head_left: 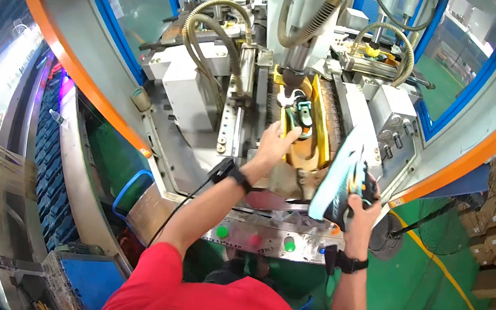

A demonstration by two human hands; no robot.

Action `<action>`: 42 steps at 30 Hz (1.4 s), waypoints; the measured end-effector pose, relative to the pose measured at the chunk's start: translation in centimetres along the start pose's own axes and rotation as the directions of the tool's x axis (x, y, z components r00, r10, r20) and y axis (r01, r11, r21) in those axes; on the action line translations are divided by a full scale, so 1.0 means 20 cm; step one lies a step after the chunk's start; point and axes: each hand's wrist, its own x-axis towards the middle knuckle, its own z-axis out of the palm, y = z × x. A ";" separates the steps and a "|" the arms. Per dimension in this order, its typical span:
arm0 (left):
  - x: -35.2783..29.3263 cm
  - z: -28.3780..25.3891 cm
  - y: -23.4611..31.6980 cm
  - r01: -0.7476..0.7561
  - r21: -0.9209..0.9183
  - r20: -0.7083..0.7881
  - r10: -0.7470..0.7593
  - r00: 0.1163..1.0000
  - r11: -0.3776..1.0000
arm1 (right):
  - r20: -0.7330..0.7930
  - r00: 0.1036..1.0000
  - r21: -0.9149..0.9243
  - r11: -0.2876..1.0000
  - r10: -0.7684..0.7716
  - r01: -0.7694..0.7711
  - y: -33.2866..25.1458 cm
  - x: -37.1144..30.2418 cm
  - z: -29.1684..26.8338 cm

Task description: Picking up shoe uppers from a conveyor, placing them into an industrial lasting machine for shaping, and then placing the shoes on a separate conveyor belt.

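Head view, the only one. Right hand closed around a shoe with a pale turquoise sole, held on edge at the station's right front, clear of the seat. Left hand reaches into the station, fingers partly spread, thumb apart; cannot tell whether it grips anything. Its fingertips are near a second shoe, dark and turquoise, which sits between yellow side plates, in front of the press ram.

Step in hand, my reading: tending the seated shoe while the other waits aside. To do it well: fingers out from under the ram, a firm hold on the seated shoe rather than a plate edge, a straight pull or push between the plates, the held shoe kept off the metal, the left wrist's cable clear of moving parts.

Count: shoes, two; yellow plates, two; black wrist straps, two, one per wrist; on the front panel, green buttons, two, and one red button.
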 end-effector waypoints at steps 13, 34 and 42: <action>0.68 -0.02 -0.29 0.293 0.382 -0.276 -0.194 0.941 0.876 | -0.125 0.970 -0.557 0.824 -0.208 0.105 -0.19 0.38 0.05; -1.56 -1.26 0.32 0.054 -0.592 -0.486 -0.410 0.772 0.804 | 0.147 0.988 -0.973 0.187 0.052 0.135 0.95 1.04 1.46; -2.01 -1.04 0.15 -0.051 -0.710 -0.649 -0.625 0.432 0.702 | 0.819 0.533 -0.242 0.716 -0.211 0.655 0.43 -0.36 1.19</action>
